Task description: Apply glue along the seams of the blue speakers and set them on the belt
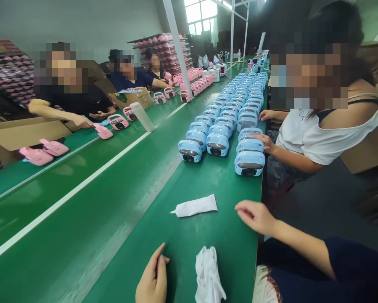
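Long workshop, window at the far end, stacks of pink trays [162,52] along the back wall. Two green assembly belts run side by side: the near belt [128,252] and the far belt [43,179], a white stripe along the edge between them. Lettering: print on a cardboard carton [132,97] across the far belt, too small to read; nothing legible on the white squeeze tube [195,206] or on the devices. Left hand [152,275] at the bottom of view, on edge over the near belt, fingers loosely together and slightly curved, holding nothing, a little apart from a crumpled white cloth [208,275]. Right hand [255,216] reaches in from the right on a dark-sleeved arm [297,248], hovering over the belt's right edge. Its fingers are gently curled, narrow, empty, just beside the tube's wide end. Tube lies flat on the belt, nozzle pointing left. Ahead, rows of blue devices [249,163] stand packed together, filling the belt's far stretch and blocking its surface. Co-worker in white top [321,141] sits across the right edge, hands [266,143] on the blue rows. Pink devices [117,122] line the far belt, with seated co-workers [72,86] behind.
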